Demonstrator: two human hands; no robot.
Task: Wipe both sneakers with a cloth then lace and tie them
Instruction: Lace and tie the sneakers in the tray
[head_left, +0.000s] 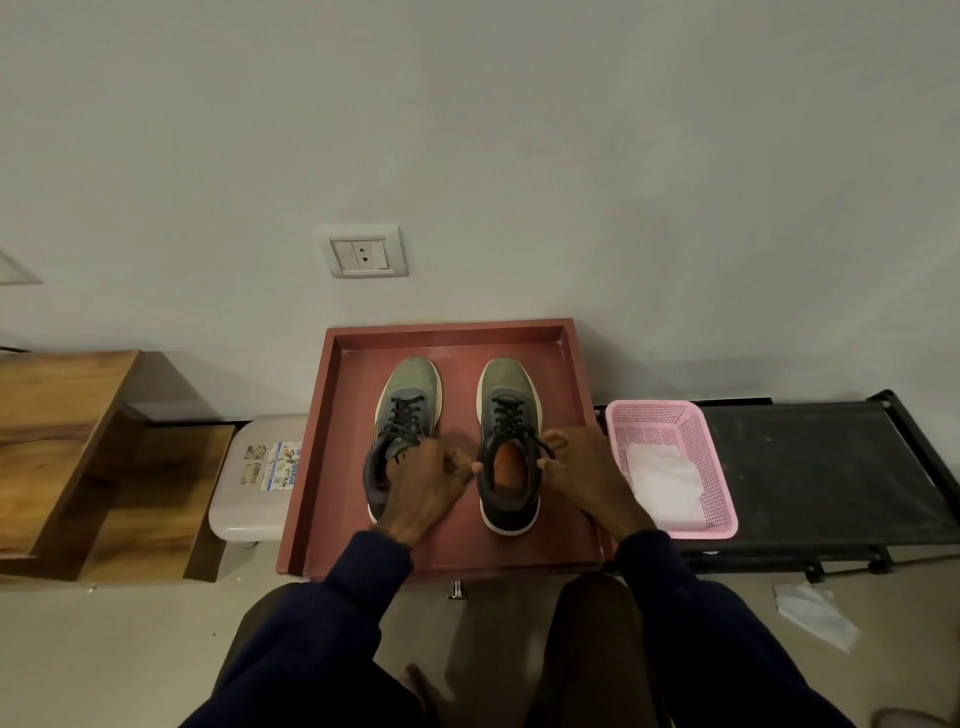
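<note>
Over on the left stands a wooden side table (67, 441), and next to it a pale plastic stool (244, 514) with stickers on its top. A red tray (332, 467) sits against the wall below a wall socket (362, 252), and both shoes are in it, side by side and apart, toes toward the wall.

The left sneaker (410, 389) is laced with black cord. The person's left hand (426, 483) lies over its heel end, fingers drawn together, with the tips reaching across to the collar of the right sneaker (506, 395). I cannot tell from here whether those fingertips actually have hold of a cord.

The right hand (582, 467) is on the other side of that shoe's opening, and its thumb and fingers pinch a black lace (540, 444) that runs up from the top eyelets. Both sleeves are dark blue.

Just right of the tray, touching its edge, a pink basket (670, 415) rests on a black rack (805, 467). Inside the basket lies a white cloth (665, 483), crumpled toward the near end. On the floor in front of the rack lies a scrap of white paper (815, 613).
</note>
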